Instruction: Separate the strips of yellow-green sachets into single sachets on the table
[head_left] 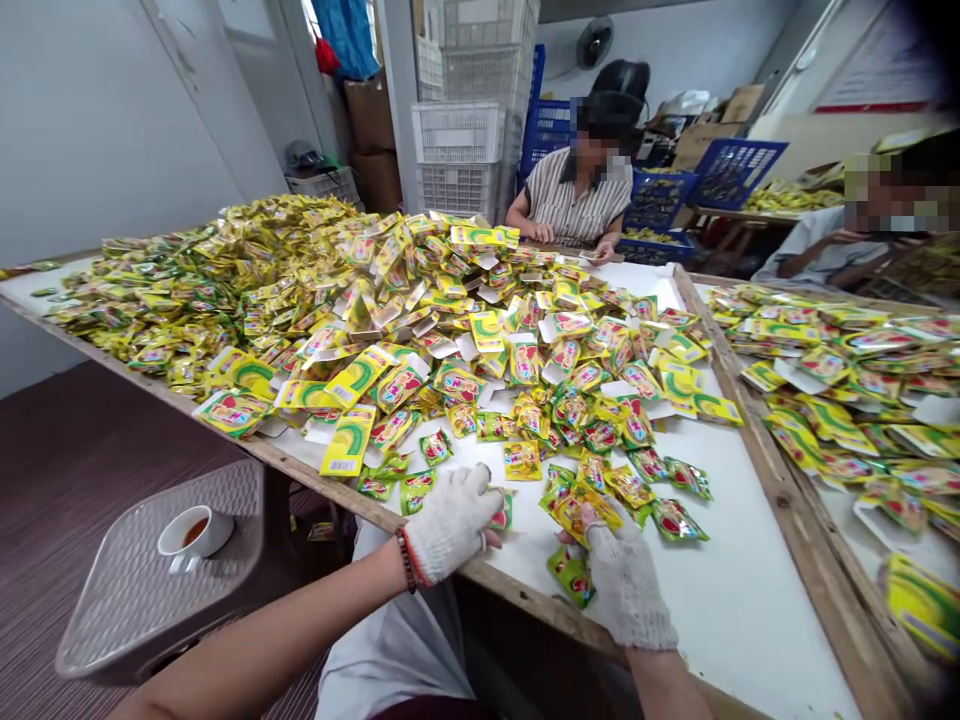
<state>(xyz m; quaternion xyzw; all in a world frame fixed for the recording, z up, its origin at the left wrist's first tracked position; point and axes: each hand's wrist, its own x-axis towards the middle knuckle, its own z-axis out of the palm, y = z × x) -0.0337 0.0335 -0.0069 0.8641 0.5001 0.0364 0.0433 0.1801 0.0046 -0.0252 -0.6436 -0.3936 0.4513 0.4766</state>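
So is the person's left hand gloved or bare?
Gloved: the left hand wears a white knit glove, with a beaded bracelet just above it.

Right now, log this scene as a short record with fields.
left hand: gloved, next to a foil sachet
right hand: gloved, fingers on a sachet pile
surface: white table with wooden edge, heaped with sachets
beyond: second table, also heaped
people: two co-workers, one in a striped shirt, one at right
nearby: tea cup on a grey tray
background: white crates, blue crates
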